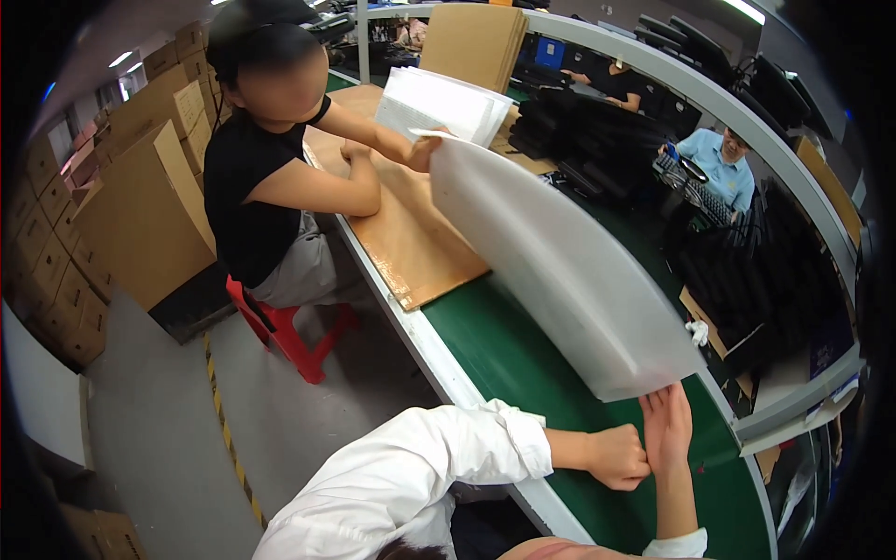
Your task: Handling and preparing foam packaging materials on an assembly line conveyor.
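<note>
A large translucent white foam packing sheet (569,280) slants over the bench, with its far end in a co-worker's hand (427,151). My right hand (667,427) is palm up with fingers stretched out, their tips touching the sheet's near edge. It does not visibly grip the sheet. Closed into a fist, my left hand (618,457) presses beside the right palm. Whatever it may hold is hidden by its fingers. Both hands are above the green bench top (523,341).
A brown board (411,266) lies on the bench before the co-worker, who sits on a red stool (280,327). Beyond are a stack of white sheets (434,98) and upright cardboard (471,47). A grey frame rail (784,140) curves along the right. Cartons (65,289) line the left.
</note>
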The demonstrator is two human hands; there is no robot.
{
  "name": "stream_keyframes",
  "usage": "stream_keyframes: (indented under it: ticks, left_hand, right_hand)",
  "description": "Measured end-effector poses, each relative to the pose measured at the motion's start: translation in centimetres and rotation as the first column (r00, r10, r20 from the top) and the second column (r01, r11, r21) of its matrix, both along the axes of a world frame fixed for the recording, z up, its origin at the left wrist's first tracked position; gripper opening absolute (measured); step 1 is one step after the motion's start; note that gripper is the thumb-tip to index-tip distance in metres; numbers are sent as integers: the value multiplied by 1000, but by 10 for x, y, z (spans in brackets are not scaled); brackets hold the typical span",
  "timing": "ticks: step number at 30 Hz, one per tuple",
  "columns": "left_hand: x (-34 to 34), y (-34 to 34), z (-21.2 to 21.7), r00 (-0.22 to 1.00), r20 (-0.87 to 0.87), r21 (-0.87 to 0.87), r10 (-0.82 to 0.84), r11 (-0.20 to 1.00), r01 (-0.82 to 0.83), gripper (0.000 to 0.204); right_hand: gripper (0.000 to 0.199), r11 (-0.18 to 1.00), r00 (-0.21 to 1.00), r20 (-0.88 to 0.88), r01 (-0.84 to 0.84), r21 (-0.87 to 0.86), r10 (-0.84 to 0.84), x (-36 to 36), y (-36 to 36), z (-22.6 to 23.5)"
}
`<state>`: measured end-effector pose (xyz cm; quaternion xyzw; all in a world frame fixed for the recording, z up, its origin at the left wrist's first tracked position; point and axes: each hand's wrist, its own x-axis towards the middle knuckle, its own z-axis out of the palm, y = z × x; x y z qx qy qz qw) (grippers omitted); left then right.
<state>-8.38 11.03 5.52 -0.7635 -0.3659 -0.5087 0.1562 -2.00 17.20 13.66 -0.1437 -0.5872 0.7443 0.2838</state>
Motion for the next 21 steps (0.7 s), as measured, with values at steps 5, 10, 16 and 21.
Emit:
stream_keyframes:
  ticks: [5, 10, 16, 21]
  left_hand:
    - [10, -4, 8, 999, 9, 28, -48, 998, 48, 14]
    - [16, -4, 0, 995, 15, -3, -97, 995, 97, 16]
    - [13, -3, 2, 990, 12, -46, -137, 989, 137, 19]
    - [9, -3, 0, 981, -13, -109, -192, 976, 189, 21]
  right_hand:
    - [31, 944, 976, 219, -59, 326, -15, 54, -8, 15]
    - [26, 878, 962, 259, -48, 477, -89, 113, 1, -28]
    - [20, 533, 945, 284, -159, 831, -160, 134, -17, -55]
    - [19, 355, 951, 304, -268, 896, -50, 132, -40, -15]
